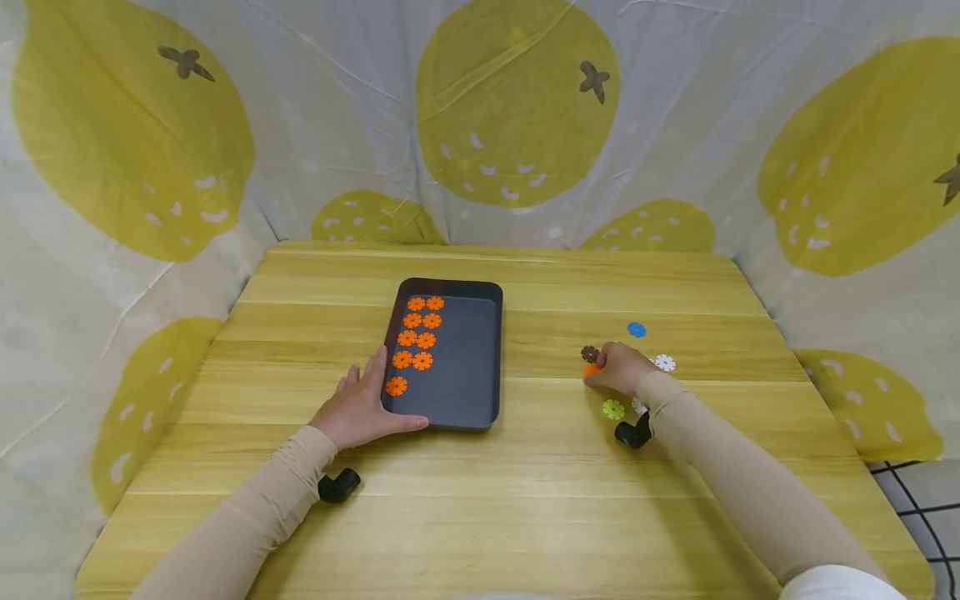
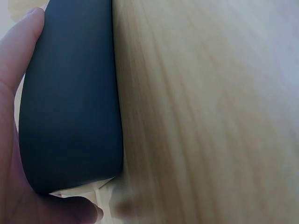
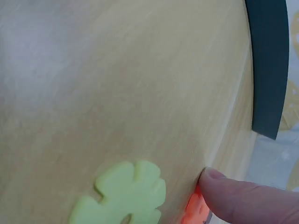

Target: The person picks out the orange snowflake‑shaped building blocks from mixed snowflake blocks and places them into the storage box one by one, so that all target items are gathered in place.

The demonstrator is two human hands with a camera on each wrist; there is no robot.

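A dark grey rectangular tray [image 1: 465, 367] lies on the table with several orange notched discs [image 1: 422, 361] in rows along its left side. My left hand [image 1: 363, 414] rests against the tray's near left corner, fingers spread along the left side and thumb along the front edge. In the left wrist view the tray wall [image 2: 74, 102] sits beside that hand. Over on the right, my right hand [image 1: 621, 368] pinches an orange flower-shaped disc [image 1: 592, 372], partly covered by the fingers. The right wrist view shows the thumb [image 3: 243, 198] on this orange disc [image 3: 196, 207].
Around the right hand lie a brown disc [image 1: 589, 354], a blue disc [image 1: 636, 329], a white disc [image 1: 665, 362], a yellow-green disc [image 1: 613, 409] and a pale disc partly hidden by the wrist. A lemon-print curtain [image 1: 517, 225] hangs behind the wooden table [image 1: 480, 517].
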